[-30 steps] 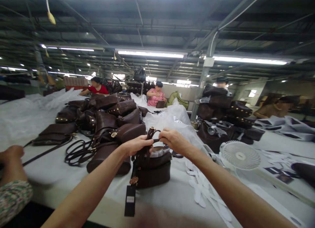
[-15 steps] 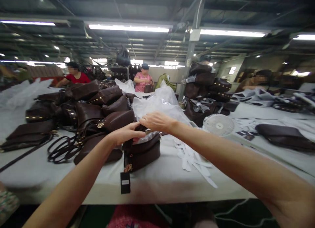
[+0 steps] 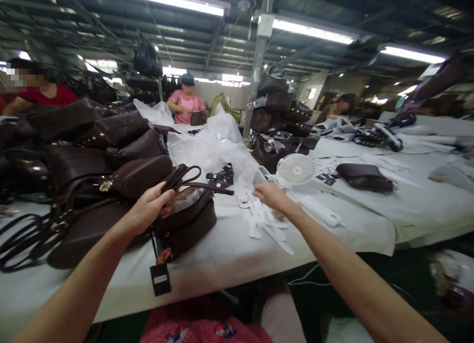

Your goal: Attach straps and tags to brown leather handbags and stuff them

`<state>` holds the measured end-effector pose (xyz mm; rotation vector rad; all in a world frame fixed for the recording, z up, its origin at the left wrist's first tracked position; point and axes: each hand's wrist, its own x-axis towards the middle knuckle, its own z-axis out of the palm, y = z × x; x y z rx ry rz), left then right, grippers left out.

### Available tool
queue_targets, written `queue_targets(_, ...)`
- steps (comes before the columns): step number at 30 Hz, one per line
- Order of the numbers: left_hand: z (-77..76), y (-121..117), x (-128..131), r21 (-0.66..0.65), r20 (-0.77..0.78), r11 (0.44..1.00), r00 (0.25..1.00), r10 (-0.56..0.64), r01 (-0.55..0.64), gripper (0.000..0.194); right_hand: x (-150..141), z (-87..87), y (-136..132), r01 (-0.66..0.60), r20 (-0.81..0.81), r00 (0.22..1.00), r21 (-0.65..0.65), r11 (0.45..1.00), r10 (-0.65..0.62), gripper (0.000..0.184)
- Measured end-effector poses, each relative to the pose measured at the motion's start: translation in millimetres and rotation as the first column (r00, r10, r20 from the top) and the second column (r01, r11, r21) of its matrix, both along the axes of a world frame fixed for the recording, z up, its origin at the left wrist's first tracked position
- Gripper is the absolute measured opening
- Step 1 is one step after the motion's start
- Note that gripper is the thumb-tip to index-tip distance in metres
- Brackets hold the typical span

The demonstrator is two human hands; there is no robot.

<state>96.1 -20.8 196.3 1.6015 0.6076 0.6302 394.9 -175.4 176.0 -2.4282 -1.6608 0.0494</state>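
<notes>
My left hand [image 3: 152, 208] is closed round the bundled strap [image 3: 185, 177] of a dark brown handbag [image 3: 187, 224] that lies on the white table [image 3: 229, 254]. A black tag [image 3: 160, 279] hangs from the bag over the table's front edge. My right hand [image 3: 271, 195] is stretched out to the right, fingers down on a scatter of white paper strips [image 3: 261, 219]. Whether it holds a strip is hidden.
A heap of brown bags [image 3: 92, 150] fills the table's left. Clear plastic bags [image 3: 211, 145], a small white fan [image 3: 296, 169] and another brown bag [image 3: 365, 177] lie beyond. Other people sit at the far side. The table's front edge is close to me.
My right hand let go of the strap and moved right onto the paper strips. My left hand keeps the strap. The camera swung right and down.
</notes>
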Motion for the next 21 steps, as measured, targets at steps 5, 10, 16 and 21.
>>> queue_targets(5,-1.3,1.3,1.7,0.026,-0.022,0.999,0.999,0.036,-0.035,0.03,10.1,-87.2,-41.6,0.21,-0.019,0.977,-0.137,0.968,-0.214,0.01)
queue_targets(10,-2.0,-5.6,-2.5,0.023,-0.041,0.997,0.997,0.07,-0.069,0.041,0.8,-109.5,-19.2,0.325,0.0,0.946,-0.054,0.944,-0.326,0.026)
queue_targets(16,-1.4,-10.3,-2.7,0.013,-0.008,0.996,0.996,0.085,-0.085,0.051,14.5,-149.3,7.6,0.331,0.05,0.943,-0.01,0.944,-0.33,0.033)
queue_targets(21,-1.5,-11.7,-3.0,-0.016,-0.003,0.996,0.996,0.086,-0.086,0.05,31.0,-163.8,4.8,0.296,-0.014,0.955,0.05,0.954,-0.296,0.032)
